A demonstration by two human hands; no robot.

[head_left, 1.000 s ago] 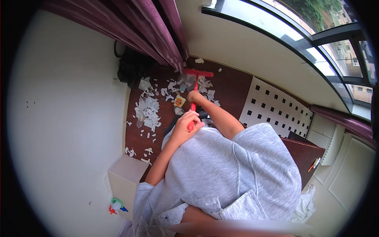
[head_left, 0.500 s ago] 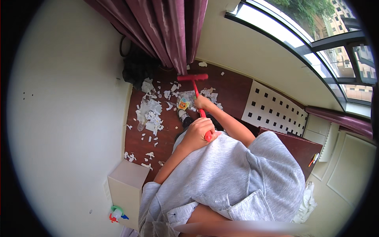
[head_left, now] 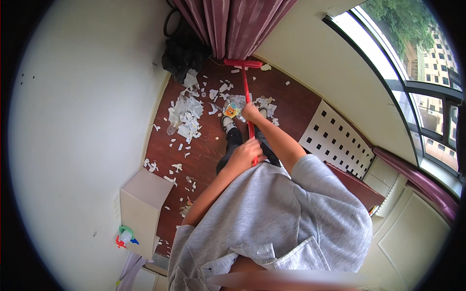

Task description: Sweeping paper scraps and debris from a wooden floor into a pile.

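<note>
A red push broom [head_left: 246, 87] reaches away from my body, its wide head down near the floor at the curtain's lower edge. My left hand [head_left: 246, 153] is wrapped round the near end of the handle, close to my waist. Farther along, my right hand [head_left: 251, 112] grips the middle of the handle. Torn white paper scraps [head_left: 185, 114] lie in a loose pile left of my feet. Between my shoes sits a clear plastic wrapper with a yellow-orange patch [head_left: 231, 112], partly beside the handle.
A purple curtain [head_left: 230, 29] hangs at the far end, with a black bag [head_left: 182, 56] beside it. On the left, a pale box-shaped cabinet [head_left: 148, 189] stands against the wall. A white panel with black squares [head_left: 335, 136] lies right, below the window [head_left: 412, 97].
The broom head has gone farther away, to the curtain's foot. Both hands still hold the handle, and the right arm is stretched out more. The view has shifted.
</note>
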